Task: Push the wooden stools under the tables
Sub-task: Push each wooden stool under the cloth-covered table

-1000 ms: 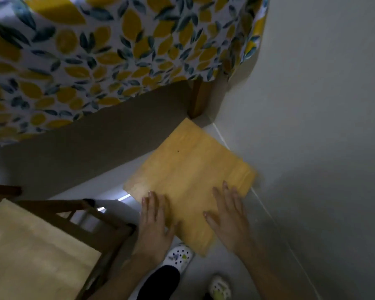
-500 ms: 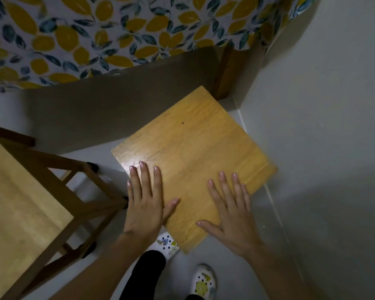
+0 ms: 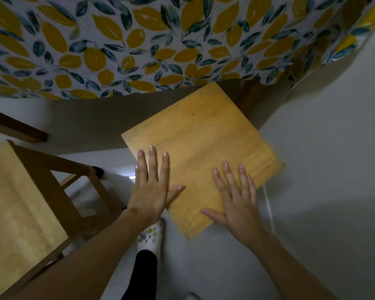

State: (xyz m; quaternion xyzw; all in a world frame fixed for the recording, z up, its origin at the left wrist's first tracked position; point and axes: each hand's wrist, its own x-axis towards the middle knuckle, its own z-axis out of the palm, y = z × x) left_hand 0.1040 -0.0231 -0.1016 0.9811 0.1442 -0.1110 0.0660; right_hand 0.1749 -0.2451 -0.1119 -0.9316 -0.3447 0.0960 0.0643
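A wooden stool [image 3: 204,135] with a square light seat stands in front of me, turned at an angle. Its far corner reaches the hanging edge of the table's cloth [image 3: 139,44], printed with yellow lemons and dark leaves. My left hand [image 3: 152,187] lies flat on the seat's near left edge, fingers spread. On the near right part of the seat my right hand [image 3: 236,198] presses flat as well. Neither hand grips anything. The stool's legs are hidden below the seat.
A second wooden stool [image 3: 20,202] stands at the left, its dark frame and rungs showing. A grey wall [image 3: 333,148] runs close along the right of the pushed stool. A table leg [image 3: 251,98] stands at the corner. My patterned shoe [image 3: 149,234] is on the pale floor.
The stool has slid forward toward the table with both hands flat on it; its far corner now meets the cloth's edge. The view has closed in on the table.
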